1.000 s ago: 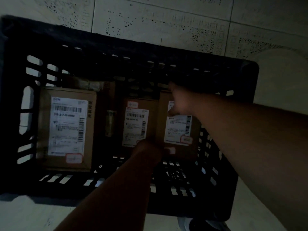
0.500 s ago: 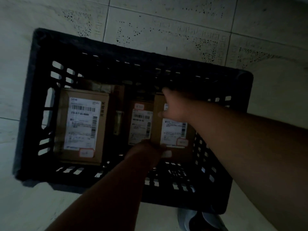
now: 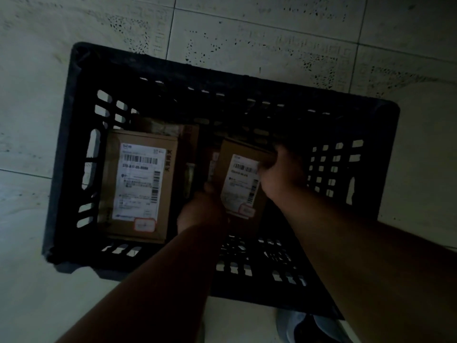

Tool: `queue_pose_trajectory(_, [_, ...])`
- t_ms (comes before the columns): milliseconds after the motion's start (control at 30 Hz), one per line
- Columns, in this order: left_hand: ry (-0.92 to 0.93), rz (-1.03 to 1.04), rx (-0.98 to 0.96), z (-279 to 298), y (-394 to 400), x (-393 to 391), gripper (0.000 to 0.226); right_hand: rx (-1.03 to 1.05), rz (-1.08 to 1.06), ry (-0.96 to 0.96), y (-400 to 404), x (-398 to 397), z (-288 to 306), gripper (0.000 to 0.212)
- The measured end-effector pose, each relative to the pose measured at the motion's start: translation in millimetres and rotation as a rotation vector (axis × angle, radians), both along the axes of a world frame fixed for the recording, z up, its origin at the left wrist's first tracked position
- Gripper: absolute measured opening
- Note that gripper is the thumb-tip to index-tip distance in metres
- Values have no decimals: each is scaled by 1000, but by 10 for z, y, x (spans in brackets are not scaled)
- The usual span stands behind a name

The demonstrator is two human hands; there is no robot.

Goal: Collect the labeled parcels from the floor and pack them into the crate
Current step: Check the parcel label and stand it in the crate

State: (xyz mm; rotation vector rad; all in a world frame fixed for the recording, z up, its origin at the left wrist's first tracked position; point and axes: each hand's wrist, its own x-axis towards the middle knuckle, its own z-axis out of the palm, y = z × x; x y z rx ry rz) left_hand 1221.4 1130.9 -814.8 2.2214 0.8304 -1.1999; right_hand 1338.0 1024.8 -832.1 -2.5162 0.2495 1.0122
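A black slotted plastic crate [image 3: 76, 134] stands on the tiled floor. Inside it at the left lies a large brown parcel [image 3: 138, 186] with a white shipping label facing up. In the middle of the crate both hands hold a smaller brown labeled parcel [image 3: 241, 184], tilted. My left hand [image 3: 202, 211] grips its near lower-left corner. My right hand [image 3: 279, 174] is closed over its far right edge. This parcel covers most of another small labeled parcel, of which only a sliver [image 3: 210, 167] shows at its left.
Behind the large parcel a further brown package [image 3: 160, 126] sits against the crate's far wall. The crate's right part [image 3: 329, 169] holds no parcel. A grey shoe [image 3: 304, 325] shows at the bottom, just outside the crate's near wall. Pale tiles surround the crate.
The small parcel held by both hands has shifted left over the middle parcel, uncovering the crate's right part. My right hand has closed over its far edge. The camera has pulled back.
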Motion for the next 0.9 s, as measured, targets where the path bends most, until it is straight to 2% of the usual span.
queue_pose_trajectory(67, [-3,-242,136,118,4,40,74,78,-105,34,-8,-103,23,62])
queue_pose_trajectory(133, [-69,-444,105,90,14,18,85,158,-108,66,37,-209,48,67])
queue_pose_trajectory(200, [-93,-540,42,88,59,50,92,208,-84,98,112,-285,53,70])
queue_pose_trajectory(300, [-85,-553,-25,36,114,33,85,178,-29,107,175,-319,50,77])
queue_pose_trajectory(400, [-73,-544,-36,15,101,-34,80,86,192,5,173,-261,57,84])
queue_pose_trajectory(500, [-82,-542,-13,-16,91,-110,75,62,481,-38,218,-148,49,80])
queue_pose_trajectory(633, [21,-514,-44,90,132,76,75,47,621,45,255,-15,202,75])
queue_pose_trajectory(700, [8,-483,-74,316,187,255,68,23,659,33,233,36,461,77])
queue_pose_trajectory(800, [-199,-462,62,916,216,355,59,27,634,-80,131,2,1105,69])
queue_pose_trajectory(900, [-336,-346,32,1667,191,344,51,95,599,-184,14,-113,1892,61])
